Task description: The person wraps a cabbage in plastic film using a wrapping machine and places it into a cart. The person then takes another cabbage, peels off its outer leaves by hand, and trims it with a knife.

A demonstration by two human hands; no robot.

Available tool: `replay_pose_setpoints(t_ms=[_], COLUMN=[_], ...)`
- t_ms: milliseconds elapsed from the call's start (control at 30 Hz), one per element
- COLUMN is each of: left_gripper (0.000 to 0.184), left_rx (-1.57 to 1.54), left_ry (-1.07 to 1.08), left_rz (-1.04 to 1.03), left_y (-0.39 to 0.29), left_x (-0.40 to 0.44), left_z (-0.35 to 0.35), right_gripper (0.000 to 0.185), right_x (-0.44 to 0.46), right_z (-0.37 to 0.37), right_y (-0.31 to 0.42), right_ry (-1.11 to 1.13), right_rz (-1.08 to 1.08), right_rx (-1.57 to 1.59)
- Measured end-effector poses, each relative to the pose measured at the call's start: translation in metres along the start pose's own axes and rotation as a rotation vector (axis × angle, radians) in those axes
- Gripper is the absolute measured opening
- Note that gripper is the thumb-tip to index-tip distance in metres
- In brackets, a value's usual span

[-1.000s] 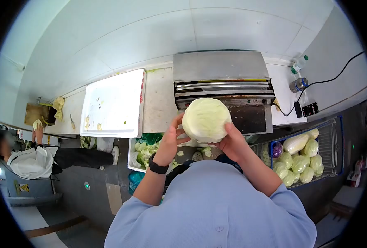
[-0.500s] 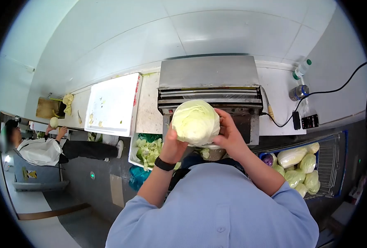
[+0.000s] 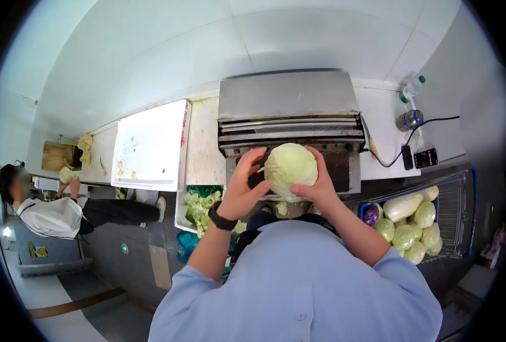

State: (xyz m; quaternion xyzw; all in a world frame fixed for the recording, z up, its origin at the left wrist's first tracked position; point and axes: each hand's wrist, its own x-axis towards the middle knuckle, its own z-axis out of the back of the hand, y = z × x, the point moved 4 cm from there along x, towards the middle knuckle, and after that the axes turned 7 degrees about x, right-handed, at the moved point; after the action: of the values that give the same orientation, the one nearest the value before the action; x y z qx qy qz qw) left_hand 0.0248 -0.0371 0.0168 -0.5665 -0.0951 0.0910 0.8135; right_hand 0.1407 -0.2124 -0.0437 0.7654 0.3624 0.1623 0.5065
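A pale green head of cabbage (image 3: 290, 169) is held over the front of a metal wrapping machine (image 3: 290, 102). My right hand (image 3: 321, 185) grips it from the right, with the thumb across its lower front and the fingers behind. On the other side, my left hand (image 3: 244, 191) is spread open beside the cabbage, its thumb and fingers apart. The thumb tip comes close to the cabbage's left edge; whether it touches I cannot tell. A dark band is on the left wrist.
A white foam lid (image 3: 147, 145) lies left on the counter. Below it stands a box of loose leaves (image 3: 201, 208). Wrapped cabbages (image 3: 406, 235) fill a cart (image 3: 458, 216) at right. A knife (image 3: 372, 145), bottle (image 3: 413, 88) and phone (image 3: 426, 158) lie right. Another person (image 3: 48, 211) works far left.
The cabbage has moved right and a little away from me, and looks smaller and turned. My left hand has come off its side and spread its fingers. The right hand still holds it.
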Motion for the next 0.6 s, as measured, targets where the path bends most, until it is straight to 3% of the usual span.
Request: replay_pose_setpoints(t_ms=[100,300,467,600], left_gripper=[0.074,0.072,0.061,0.049], left_rx=[0.352,0.407,0.482,0.411], left_ry=[0.097,0.224,0.243,0.191], left_rz=[-0.218,-0.282,-0.37,-0.306], left_y=[-0.007,0.041,0.066,0.083], left_x=[0.013,0.018,0.015,0.016], left_z=[0.007,0.007,0.007,0.015], right_gripper=[0.117,0.118,0.119,0.126], right_x=[0.0,-0.005,-0.006,-0.004], right_z=[-0.004,-0.029,-0.047,-0.056], right_y=[-0.022,-0.036,-0.051,-0.057], right_ry=[-0.084,-0.111,-0.117,-0.086], right_rz=[0.113,0.207,0.194,0.207], right_rx=[-0.373,-0.918,-0.934,-1.046])
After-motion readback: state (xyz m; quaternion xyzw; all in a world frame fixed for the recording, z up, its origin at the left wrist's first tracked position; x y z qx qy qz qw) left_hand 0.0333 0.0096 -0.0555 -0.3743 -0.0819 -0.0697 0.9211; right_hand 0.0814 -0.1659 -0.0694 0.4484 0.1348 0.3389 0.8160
